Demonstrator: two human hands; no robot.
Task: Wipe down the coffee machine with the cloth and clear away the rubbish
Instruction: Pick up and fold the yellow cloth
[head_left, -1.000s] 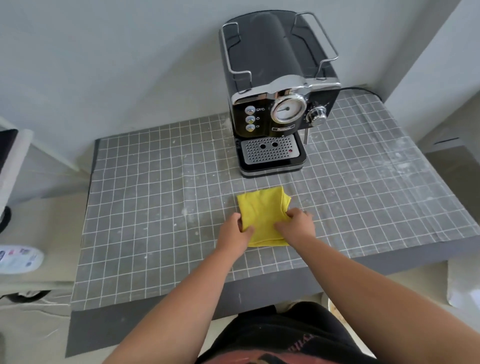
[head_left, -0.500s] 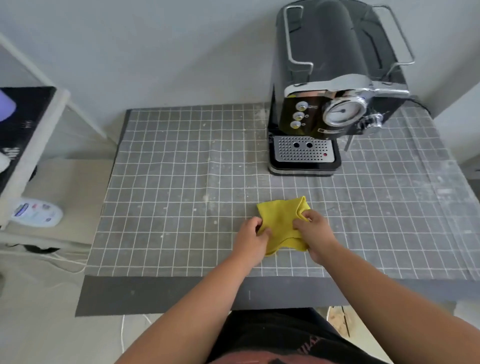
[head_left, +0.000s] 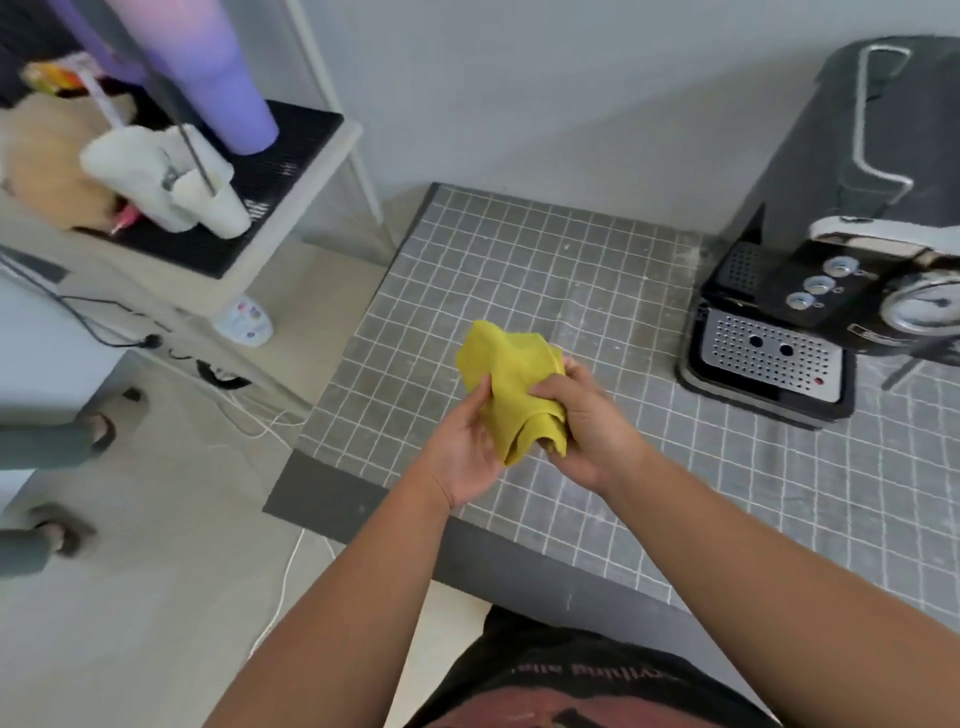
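The cloth (head_left: 511, 387) is up off the table (head_left: 519, 270), bunched between both hands over the near left part of the gridded mat. The left hand (head_left: 465, 447) cups it from below with the thumb pressed against the fabric; the right hand (head_left: 582, 421) has its fingers curled over the other side, pinching the folds. So both hands are grasping the cloth, neither one loose.

It looks a thin, soft, yellow microfibre sort of thing, very light and floppy: it droops in a tail below the palms and puffs up in a rounded hump above them. It should not slip or break, but it will unfold if held by 1 corner only. I would judge the best hold is a wad gathered in the palm, with a flat pad left over the fingertips to press on the surfaces.

The machine (head_left: 831, 260) stands well apart to the right, at the back of the table, untouched by either hand. Its body is black and glossy, hard plastic by the look, with a chrome band, 3 round buttons (head_left: 821, 285), a dial at the frame edge, a wire rail (head_left: 878, 119) on top and a perforated metal drip tray (head_left: 769, 358). Smooth faces will wipe easily; the holes and the button rims look likely to catch the weave.

No rubbish is plainly visible on the table.
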